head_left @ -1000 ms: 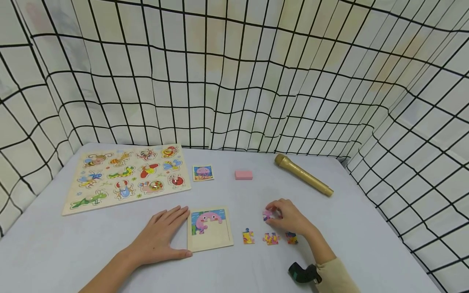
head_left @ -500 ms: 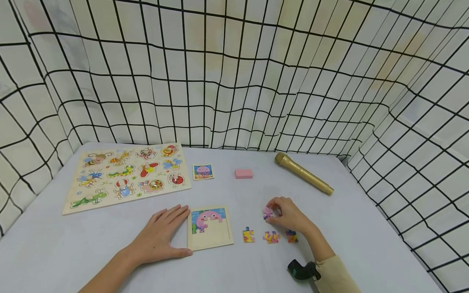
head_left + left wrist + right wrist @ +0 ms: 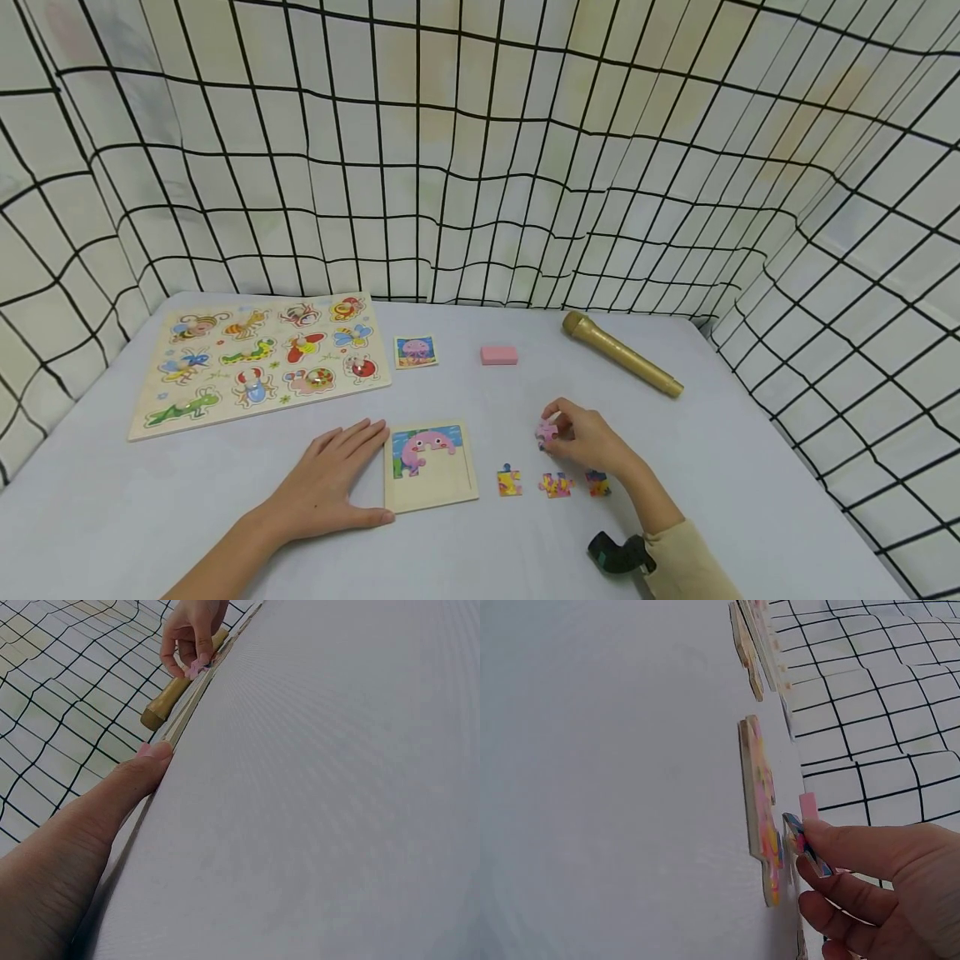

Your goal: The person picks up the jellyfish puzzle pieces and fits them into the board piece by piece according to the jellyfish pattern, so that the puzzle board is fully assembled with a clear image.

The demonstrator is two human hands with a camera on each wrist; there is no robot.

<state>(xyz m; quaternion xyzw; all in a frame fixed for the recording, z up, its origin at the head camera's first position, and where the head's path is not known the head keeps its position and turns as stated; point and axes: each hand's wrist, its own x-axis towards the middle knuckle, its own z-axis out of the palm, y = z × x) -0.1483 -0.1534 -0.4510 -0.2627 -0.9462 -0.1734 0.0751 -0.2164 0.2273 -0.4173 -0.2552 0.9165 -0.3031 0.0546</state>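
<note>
Right hand (image 3: pixel 591 440) pinches 1 pink puzzle piece (image 3: pixel 546 431) between thumb and fingers, right of the board (image 3: pixel 431 493); left hand (image 3: pixel 324 487), fingers extended, touches the board's left edge. Piece judged light, stiff; best held by opposite edges.

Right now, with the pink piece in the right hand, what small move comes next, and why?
I'd likely carry the pink piece left over the puzzle board: the right hand pinches it, the puzzle board is filled along its top but bare below, and the left hand rests against that board's left edge.
</note>
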